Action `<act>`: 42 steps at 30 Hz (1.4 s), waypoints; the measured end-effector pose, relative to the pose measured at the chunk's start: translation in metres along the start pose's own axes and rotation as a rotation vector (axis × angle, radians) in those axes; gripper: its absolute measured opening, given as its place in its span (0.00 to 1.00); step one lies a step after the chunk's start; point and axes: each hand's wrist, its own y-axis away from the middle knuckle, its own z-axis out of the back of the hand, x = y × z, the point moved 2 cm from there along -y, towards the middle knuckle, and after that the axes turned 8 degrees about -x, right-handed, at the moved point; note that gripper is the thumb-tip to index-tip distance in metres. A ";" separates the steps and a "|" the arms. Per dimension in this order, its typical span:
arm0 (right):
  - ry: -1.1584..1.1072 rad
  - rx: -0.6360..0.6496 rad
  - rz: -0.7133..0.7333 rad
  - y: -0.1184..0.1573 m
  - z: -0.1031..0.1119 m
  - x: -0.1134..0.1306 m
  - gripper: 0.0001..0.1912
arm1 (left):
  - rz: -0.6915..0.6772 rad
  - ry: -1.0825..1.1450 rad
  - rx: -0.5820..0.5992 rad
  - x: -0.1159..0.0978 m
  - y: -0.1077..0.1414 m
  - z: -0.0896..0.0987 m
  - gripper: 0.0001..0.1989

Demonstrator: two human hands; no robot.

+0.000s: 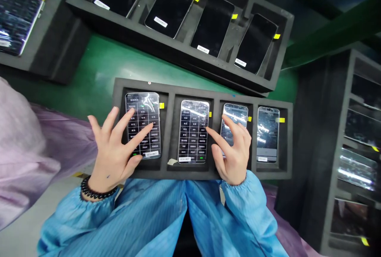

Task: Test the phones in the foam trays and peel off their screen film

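Note:
A dark foam tray (171, 130) holds several phones in a row of compartments. My left hand (116, 145) is spread over the leftmost phone (145, 130), its index fingertip at the lit screen's grid of labelled cells. With its index finger stretched out, my right hand (233, 149) reaches the right edge of the second phone (193, 130), which shows a similar grid. Part of that hand covers the third phone (226, 134). At the right end lies the fourth phone (268, 130), its screen lit with lines of text. Neither hand holds anything.
Behind, another foam tray (178, 50) holds dark-screened phones with yellow tabs. More phone trays stand at the upper left (56, 30) and right (336, 149). The table surface (119, 60) is green. A person's pale purple sleeve (24, 149) is at the left.

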 end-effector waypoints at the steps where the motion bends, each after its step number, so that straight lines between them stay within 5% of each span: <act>1: -0.002 -0.009 -0.003 0.001 0.001 0.000 0.18 | 0.001 0.000 -0.001 0.000 0.000 0.000 0.29; 9: 0.027 -0.052 -0.008 0.002 0.001 0.003 0.16 | 0.023 0.006 0.014 -0.002 -0.002 0.001 0.29; 15: 0.042 0.028 0.008 -0.001 -0.004 0.004 0.15 | 0.029 -0.035 0.100 -0.002 -0.003 -0.002 0.28; 20: -0.041 -0.133 -0.062 0.006 0.006 -0.006 0.20 | 0.126 0.042 -0.075 0.001 -0.001 0.004 0.30; 27: 0.098 -0.306 -0.451 0.032 0.050 -0.035 0.20 | 0.409 0.053 -0.205 0.002 0.019 0.020 0.30; 30: 0.158 -0.341 -0.618 0.052 0.067 -0.052 0.23 | 0.715 0.128 -0.217 0.008 0.037 0.023 0.33; 34: 0.176 -0.228 -0.786 0.077 0.071 -0.074 0.28 | 1.064 0.264 -0.124 0.017 0.054 0.018 0.32; 38: 0.131 -0.187 -0.881 0.092 0.069 -0.083 0.29 | 1.183 0.463 -0.146 0.025 0.053 0.015 0.33; 42: -0.011 -0.271 -0.951 0.101 0.077 -0.077 0.26 | 1.250 0.520 -0.352 0.040 0.047 0.019 0.25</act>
